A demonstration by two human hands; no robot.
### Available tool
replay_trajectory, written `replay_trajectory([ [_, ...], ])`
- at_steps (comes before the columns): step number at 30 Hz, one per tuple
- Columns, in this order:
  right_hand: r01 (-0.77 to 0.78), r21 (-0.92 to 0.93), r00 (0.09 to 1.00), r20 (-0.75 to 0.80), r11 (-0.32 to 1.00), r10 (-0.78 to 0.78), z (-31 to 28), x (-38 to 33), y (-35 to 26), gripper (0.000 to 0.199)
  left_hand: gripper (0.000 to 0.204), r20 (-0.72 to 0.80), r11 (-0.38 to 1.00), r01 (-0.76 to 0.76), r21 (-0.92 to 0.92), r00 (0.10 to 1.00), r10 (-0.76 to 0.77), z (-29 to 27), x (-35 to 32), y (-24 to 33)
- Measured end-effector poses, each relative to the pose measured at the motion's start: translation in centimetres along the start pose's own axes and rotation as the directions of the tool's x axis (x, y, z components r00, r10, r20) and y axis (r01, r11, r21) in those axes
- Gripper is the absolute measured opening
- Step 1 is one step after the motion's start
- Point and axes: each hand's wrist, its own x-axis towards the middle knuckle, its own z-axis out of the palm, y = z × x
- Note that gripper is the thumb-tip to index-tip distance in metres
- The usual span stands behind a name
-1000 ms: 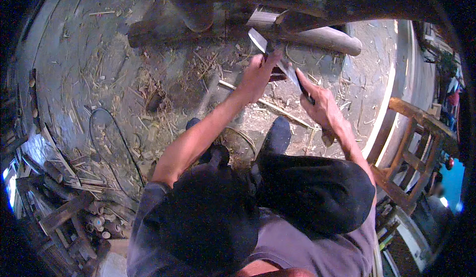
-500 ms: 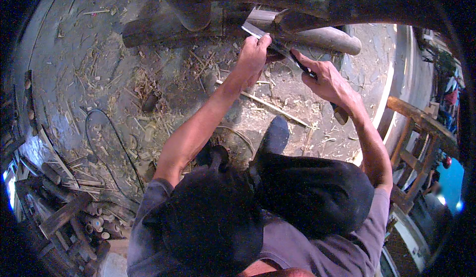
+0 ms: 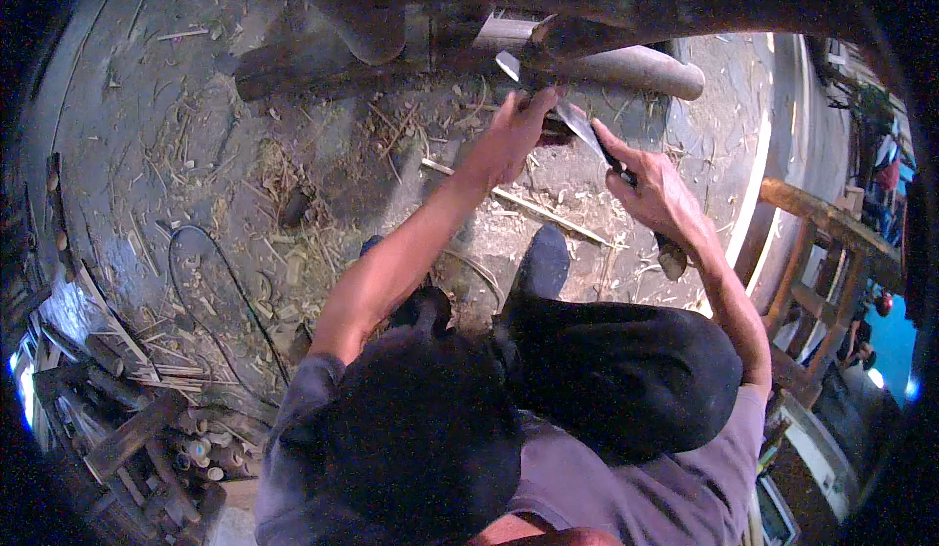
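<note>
My right hand (image 3: pixel 650 189) is closed round the dark handle of a knife (image 3: pixel 579 128), whose rounded butt end shows below the wrist. The blade slants up and left, its tip close to the fingers of my left hand (image 3: pixel 518 135). That hand is closed on a short piece with a pale end (image 3: pixel 507 65), which sticks out beyond the fingers. Most of this piece is hidden, so its kind cannot be told. Both hands are just on the near side of a thick horizontal log (image 3: pixel 646 74).
Heavy dark timbers (image 3: pixel 724 3) cross above the log. Shavings and a pale stick (image 3: pixel 553 216) litter the floor. A black cord (image 3: pixel 220 262) loops at left, near stacked poles (image 3: pixel 201 448). To the right stands a wooden frame (image 3: pixel 827 218).
My left hand has shifted slightly right and down, with the piece's pale end turning more upright. The knife in my right hand has drawn a little down and right.
</note>
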Motion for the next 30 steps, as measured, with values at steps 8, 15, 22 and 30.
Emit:
replay_trajectory([
  [8,0.149,-0.015,0.988,-0.028,0.989,-0.15,0.4,2.4,-0.5,0.071,0.039,-0.107,0.945,-0.041,-0.324,0.994,0.007,-0.9,1.5,0.5],
  [15,0.051,-0.042,0.999,-0.015,0.998,-0.051,-0.3,2.1,0.3,0.071,0.028,0.017,0.959,-0.281,0.026,0.96,0.281,-0.9,1.9,0.2],
  [22,-0.057,0.081,0.996,-0.069,0.995,0.063,1.6,-1.1,1.6,0.069,0.042,0.171,0.997,-0.067,-0.04,0.983,0.073,1.6,2.9,-0.1],
  [30,-0.053,0.164,0.978,-0.19,0.985,0.084,10.2,-5.0,6.8,0.074,0.032,0.068,0.996,-0.016,-0.089,0.997,0.023,-3.0,-4.4,-3.9],
])
